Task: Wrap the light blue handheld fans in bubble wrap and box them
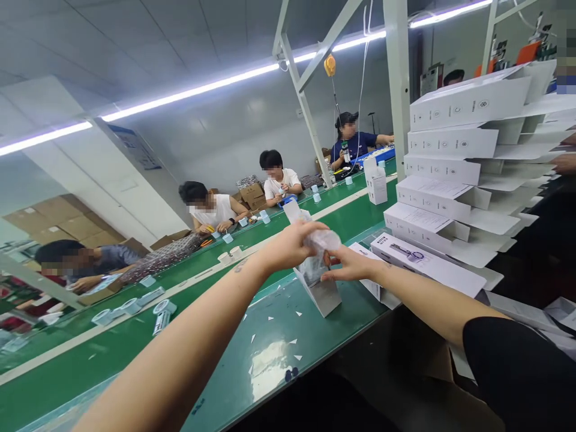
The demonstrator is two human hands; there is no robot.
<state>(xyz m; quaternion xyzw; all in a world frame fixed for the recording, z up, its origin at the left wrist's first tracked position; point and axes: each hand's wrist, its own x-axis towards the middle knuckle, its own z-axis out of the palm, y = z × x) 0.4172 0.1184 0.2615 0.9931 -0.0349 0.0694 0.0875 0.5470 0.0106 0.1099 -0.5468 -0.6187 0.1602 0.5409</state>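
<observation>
- Two hands on one open carton [327, 300], and the wrapped item [327, 241] is right at the carton's mouth, its clear-plastic top poking above the rim!
- Left hand [302, 243], over the carton's mouth: fingers bent and closed on the upper part of the wrapped item.
- Right hand [348, 264], at the carton's right side: half curled, fingertips at the rim; whether they grip the plastic, the wall or both, I cannot tell.
- So the wrapped item lies between the hands, touching the left and just beside the right hand's fingertips.
- Under the carton, the green bench [274, 306], with white scraps [298, 358] scattered nearby.
- Right of the carton, a printed box [425, 264] lying flat; beyond it, a tall stack of white boxes [443, 150].
- Well left of the carton, pale blue parts [130, 306] on the green belt [67, 375].
</observation>
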